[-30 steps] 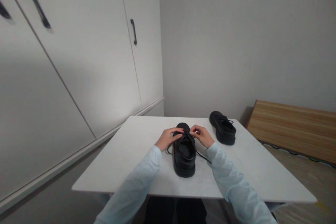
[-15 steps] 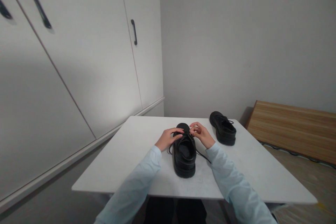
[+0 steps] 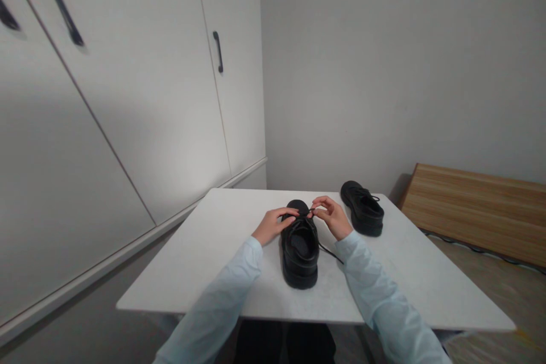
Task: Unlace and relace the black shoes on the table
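Observation:
A black lace-up shoe (image 3: pixel 301 273) rests on the white table in front of me, its toe pointing away and its heel toward me. My left hand (image 3: pixel 275 226) is at the left of the lacing, thumb and fingers closed on the shoe's upper. On the other side, my right hand (image 3: pixel 331 218) pinches a black shoelace (image 3: pixel 311 211) just beside the eyelets. A loose lace end (image 3: pixel 330 252) trails from the shoe's right side toward my right sleeve. My fingertips partly hide the lacing.
Another black shoe (image 3: pixel 362 209) stands at the table's back right. The white table (image 3: pixel 205 261) reaches nearly to the grey wall. White cabinets (image 3: pixel 128 96) with dark handles line the left side. A wood-grain panel (image 3: pixel 473 210) is at the right.
My right hand has moved slightly right and away from the shoe, drawing the lace with it. The lace loop seen at the shoe's left side no longer shows. My left hand stays put.

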The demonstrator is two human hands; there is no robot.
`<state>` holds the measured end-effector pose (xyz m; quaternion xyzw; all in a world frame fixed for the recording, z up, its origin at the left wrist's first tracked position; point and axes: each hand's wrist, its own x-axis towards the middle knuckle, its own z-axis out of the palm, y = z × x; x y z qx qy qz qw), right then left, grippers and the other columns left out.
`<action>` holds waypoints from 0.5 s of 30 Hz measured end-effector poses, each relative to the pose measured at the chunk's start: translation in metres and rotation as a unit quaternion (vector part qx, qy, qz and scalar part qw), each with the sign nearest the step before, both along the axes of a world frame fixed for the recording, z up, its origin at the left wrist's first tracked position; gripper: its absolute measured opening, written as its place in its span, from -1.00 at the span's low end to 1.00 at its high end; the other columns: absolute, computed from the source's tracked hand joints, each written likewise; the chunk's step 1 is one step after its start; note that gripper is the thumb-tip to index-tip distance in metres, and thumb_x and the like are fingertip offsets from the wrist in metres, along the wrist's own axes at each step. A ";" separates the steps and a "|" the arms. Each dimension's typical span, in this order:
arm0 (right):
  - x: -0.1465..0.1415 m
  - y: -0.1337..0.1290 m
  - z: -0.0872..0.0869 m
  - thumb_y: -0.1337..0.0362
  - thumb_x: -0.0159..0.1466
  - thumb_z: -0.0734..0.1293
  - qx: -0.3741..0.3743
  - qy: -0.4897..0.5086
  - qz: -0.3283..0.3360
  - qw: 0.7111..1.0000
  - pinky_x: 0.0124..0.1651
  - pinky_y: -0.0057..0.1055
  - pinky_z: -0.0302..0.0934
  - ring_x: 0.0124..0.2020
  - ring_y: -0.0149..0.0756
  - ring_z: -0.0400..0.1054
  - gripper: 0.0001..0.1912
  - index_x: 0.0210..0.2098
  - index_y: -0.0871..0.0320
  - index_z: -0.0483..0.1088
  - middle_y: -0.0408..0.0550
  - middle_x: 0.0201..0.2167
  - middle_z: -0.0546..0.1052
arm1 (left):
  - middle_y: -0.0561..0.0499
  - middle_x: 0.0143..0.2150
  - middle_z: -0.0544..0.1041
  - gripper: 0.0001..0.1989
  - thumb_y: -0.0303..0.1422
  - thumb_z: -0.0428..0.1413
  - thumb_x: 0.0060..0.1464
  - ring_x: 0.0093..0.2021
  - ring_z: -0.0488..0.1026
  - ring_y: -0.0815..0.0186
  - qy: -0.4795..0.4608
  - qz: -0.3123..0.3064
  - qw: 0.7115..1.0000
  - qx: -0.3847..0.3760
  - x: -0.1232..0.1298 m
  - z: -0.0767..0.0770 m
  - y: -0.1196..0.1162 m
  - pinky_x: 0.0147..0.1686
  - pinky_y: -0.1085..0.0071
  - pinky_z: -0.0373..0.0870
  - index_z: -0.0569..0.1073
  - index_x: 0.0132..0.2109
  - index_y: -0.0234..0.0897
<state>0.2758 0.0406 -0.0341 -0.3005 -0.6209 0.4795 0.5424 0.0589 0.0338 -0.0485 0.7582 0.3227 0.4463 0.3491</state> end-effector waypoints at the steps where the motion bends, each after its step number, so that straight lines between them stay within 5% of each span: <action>1: 0.000 -0.001 0.001 0.25 0.03 0.43 0.001 -0.002 -0.005 1.000 -0.23 -0.30 0.30 -0.44 -0.33 0.43 -0.73 -0.29 0.11 0.33 -0.16 -0.40 0.46 | -0.13 -0.02 0.53 -0.69 -0.20 0.08 0.09 0.04 0.43 0.18 0.001 0.000 1.000 0.000 0.000 0.000 0.000 0.12 0.24 0.26 0.53 -0.12 -0.29; 15: 0.007 0.001 0.003 0.37 0.05 0.28 0.080 -0.174 -0.070 0.979 -0.45 -0.45 0.12 -0.48 -0.40 0.25 -0.87 -0.36 0.17 0.39 -0.12 -0.44 0.43 | -0.11 -0.03 0.53 -0.66 -0.16 0.01 0.14 0.03 0.43 0.19 0.002 0.005 1.000 -0.010 0.000 0.006 -0.004 0.12 0.26 0.25 0.54 -0.14 -0.29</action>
